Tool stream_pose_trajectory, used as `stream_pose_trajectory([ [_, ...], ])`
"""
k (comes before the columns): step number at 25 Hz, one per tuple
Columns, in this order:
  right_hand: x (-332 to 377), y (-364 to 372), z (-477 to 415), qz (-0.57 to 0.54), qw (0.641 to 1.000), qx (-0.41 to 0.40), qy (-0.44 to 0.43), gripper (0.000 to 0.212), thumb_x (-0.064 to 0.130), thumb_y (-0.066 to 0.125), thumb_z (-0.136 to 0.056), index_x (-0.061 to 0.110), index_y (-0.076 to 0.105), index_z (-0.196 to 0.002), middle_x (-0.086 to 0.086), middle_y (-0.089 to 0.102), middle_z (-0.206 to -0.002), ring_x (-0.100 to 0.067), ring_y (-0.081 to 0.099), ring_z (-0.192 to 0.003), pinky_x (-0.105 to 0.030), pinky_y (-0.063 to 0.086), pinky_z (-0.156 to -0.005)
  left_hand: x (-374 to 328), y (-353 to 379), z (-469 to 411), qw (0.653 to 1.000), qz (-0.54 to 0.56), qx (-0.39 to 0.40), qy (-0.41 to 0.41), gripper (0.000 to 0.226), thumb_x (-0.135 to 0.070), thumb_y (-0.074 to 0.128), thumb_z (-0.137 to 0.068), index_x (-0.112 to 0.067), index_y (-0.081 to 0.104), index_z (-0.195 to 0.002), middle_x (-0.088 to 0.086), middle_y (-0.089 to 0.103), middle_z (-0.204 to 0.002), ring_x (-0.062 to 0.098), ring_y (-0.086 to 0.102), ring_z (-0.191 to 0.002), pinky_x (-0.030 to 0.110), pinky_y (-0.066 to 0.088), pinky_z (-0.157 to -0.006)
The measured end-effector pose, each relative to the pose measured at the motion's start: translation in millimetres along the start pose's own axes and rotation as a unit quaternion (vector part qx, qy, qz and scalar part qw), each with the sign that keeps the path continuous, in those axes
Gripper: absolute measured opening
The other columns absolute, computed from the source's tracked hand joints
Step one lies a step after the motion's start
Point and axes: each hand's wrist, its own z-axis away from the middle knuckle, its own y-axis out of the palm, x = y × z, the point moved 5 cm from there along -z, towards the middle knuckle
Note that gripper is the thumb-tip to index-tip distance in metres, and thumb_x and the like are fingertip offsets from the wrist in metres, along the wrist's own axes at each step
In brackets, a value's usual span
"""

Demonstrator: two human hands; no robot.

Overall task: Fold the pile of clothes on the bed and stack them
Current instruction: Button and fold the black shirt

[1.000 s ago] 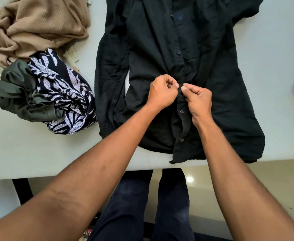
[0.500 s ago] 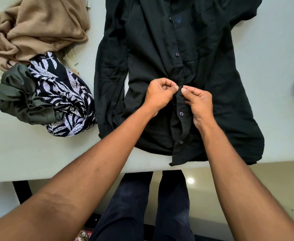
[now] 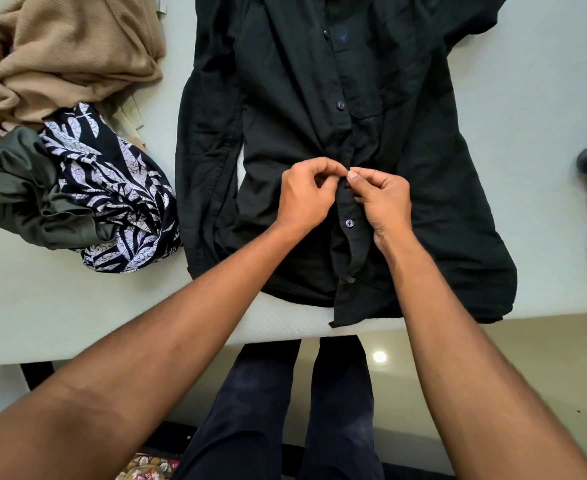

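Black button-up shirt (image 3: 302, 133) lies spread face-up on the bed (image 3: 77, 306), hem at the near edge. Left hand (image 3: 306, 197) and right hand (image 3: 382, 199) both pinch its placket, apparently fastening a button so the front holds flat for folding. Unfolded clothes pile (image 3: 67, 133) waits at the left.

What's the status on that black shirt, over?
Left hand and right hand: pinch grip on the button placket. Black shirt flat on the bed, front up, not yet folded. Unfolded pile at left, clear of both hands.
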Motion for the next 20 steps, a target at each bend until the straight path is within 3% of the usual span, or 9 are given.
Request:
stream_pose_trajectory([
  [3, 0.3, 0.3, -0.8, -0.002, 1.0, -0.003, 0.002, 0.007, 0.013, 0.075, -0.091, 0.015, 0.079, -0.096, 0.001, 0.079, -0.082, -0.01, 0.073, -0.079, -0.02, 0.054, -0.068, 4.0, 1.3, 0.5, 0.999, 0.026, -0.015, -0.024, 0.015, -0.006, 0.067, -0.087, -0.013, 0.076, -0.097, -0.006, 0.075, -0.087, 0.005, 0.071, -0.078, 0.027, 0.059, -0.079],
  [7, -0.2, -0.8, -0.4, 0.002, 1.0, -0.005, 0.003, 0.011, 0.015, 0.076, -0.091, 0.01, 0.08, -0.101, -0.004, 0.079, -0.086, -0.013, 0.074, -0.082, -0.022, 0.057, -0.07, 4.4, -0.5, -3.1, 0.999, 0.015, -0.006, -0.042, 0.021, -0.009, 0.07, -0.089, -0.011, 0.077, -0.109, -0.002, 0.077, -0.099, -0.003, 0.069, -0.087, 0.012, 0.053, -0.082],
  [12, 1.3, -1.4, 0.2, 0.007, 1.0, -0.005, 0.002, 0.01, 0.016, 0.076, -0.091, 0.012, 0.08, -0.099, -0.001, 0.079, -0.083, -0.01, 0.073, -0.08, -0.019, 0.055, -0.068, 4.1, -0.6, -4.2, 0.998, -0.005, 0.044, -0.045, 0.025, -0.013, 0.068, -0.092, -0.014, 0.075, -0.116, -0.006, 0.075, -0.102, -0.004, 0.067, -0.085, 0.009, 0.05, -0.082],
  [20, 5.4, -1.7, 0.2, 0.014, 1.0, 0.018, 0.003, 0.003, 0.019, 0.077, -0.09, 0.017, 0.079, -0.088, 0.003, 0.076, -0.075, -0.004, 0.07, -0.075, -0.016, 0.052, -0.065, 14.6, 3.1, -5.8, 0.991, 0.079, 0.053, -0.094, 0.021, -0.011, 0.069, -0.092, -0.011, 0.074, -0.112, 0.002, 0.076, -0.098, 0.005, 0.066, -0.078, 0.03, 0.056, -0.082],
])
